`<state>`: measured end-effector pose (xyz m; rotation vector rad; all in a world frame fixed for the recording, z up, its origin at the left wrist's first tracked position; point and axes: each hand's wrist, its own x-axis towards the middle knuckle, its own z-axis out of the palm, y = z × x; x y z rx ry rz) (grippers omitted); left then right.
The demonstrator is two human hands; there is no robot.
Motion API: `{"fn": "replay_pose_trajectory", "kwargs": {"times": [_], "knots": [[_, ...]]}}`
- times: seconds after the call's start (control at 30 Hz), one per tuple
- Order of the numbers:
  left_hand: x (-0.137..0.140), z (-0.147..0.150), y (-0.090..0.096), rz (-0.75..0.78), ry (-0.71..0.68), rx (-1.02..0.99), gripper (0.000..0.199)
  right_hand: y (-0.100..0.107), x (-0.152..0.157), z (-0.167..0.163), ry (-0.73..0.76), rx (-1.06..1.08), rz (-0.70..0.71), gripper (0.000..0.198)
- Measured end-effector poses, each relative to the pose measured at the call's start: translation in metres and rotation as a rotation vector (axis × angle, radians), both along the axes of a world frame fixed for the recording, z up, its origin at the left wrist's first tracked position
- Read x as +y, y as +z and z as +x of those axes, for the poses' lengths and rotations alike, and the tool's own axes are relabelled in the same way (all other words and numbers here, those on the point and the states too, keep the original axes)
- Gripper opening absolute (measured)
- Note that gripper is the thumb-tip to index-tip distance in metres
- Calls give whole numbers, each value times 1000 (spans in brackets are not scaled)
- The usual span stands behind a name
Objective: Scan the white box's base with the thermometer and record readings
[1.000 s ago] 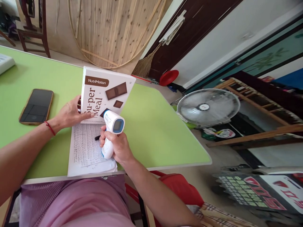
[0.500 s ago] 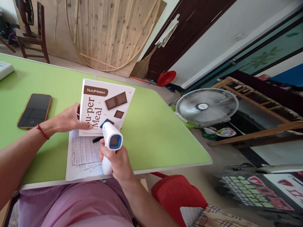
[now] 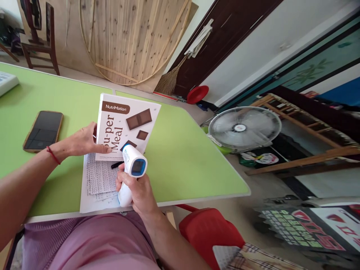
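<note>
My left hand [image 3: 84, 141] grips the left edge of a white box [image 3: 132, 112] printed "NutriMotion", its thumb across the lower front and the other fingers hidden behind. The box stands tilted with its front toward me. In my right hand [image 3: 139, 189] is a white infrared thermometer [image 3: 129, 159] with a blue-framed screen facing me, its nose close to the lower front of the box. I cannot tell whether they touch. Handwritten papers [image 3: 102, 180] lie under the box and the thermometer, and a black pen [image 3: 116, 164] shows between them.
A phone [image 3: 43, 131] lies on the green table [image 3: 180, 161] left of the box. At the far left sits a white object [image 3: 7, 83]. Right of the table stand a fan [image 3: 244, 127] and a wooden rack [image 3: 300, 161]. A red chair [image 3: 210, 232] is near the front edge.
The thermometer's handle has tilted slightly in my right hand. My left hand still holds the box in the same pose, and the whole view has shifted a little.
</note>
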<state>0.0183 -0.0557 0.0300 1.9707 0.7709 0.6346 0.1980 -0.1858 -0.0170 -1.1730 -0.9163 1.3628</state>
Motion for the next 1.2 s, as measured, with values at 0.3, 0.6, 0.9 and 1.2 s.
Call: {"fn": "replay_pose_trajectory", "kwargs": {"times": [0.3,0.6,0.9,1.2], "knots": [[1,1,0,-21,-22,-19,57,10,-6,4,14,129,17,28],[0,1,3,-29,43,55,64,29,45,118,-261,-899,251,36],[3,0,-2,3,-17,26,65,-5,88,176,32,-1340,134,42],[0,2,3,19,-25,20,62,6,63,107,326,-1457,701,25]]}}
